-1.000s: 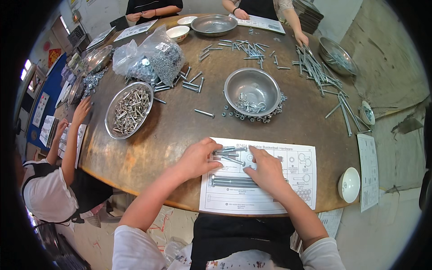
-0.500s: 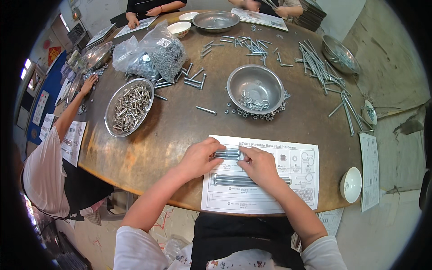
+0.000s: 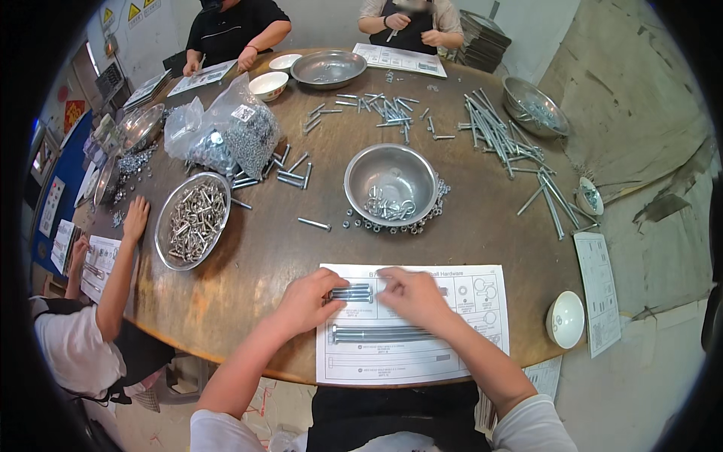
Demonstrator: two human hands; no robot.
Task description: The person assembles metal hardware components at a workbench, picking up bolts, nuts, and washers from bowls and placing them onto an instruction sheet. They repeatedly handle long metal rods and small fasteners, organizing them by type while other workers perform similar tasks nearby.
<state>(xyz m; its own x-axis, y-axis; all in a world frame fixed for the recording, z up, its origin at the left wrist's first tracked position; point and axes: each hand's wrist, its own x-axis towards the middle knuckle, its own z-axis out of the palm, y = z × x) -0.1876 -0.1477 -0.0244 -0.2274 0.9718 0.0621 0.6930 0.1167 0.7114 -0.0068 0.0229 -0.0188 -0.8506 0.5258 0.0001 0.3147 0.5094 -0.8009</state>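
Left hand (image 3: pixel 305 300) and right hand (image 3: pixel 410 295) pinch a bundle of short bolts (image 3: pixel 351 293) on the paper sheet (image 3: pixel 452 354); steel bowl (image 3: pixel 390 181) at 12 o'clock.

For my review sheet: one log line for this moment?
left hand: on short bolts | right hand: same bolts | surface: paper sheet

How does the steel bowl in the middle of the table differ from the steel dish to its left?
The centre bowl is deep and nearly bare, holding a few rings and nuts; the left dish is shallower and heaped with short bolts. Nuts ring the centre bowl's base outside; none ring the left dish. Both are round, shiny metal, upright on the brown table.
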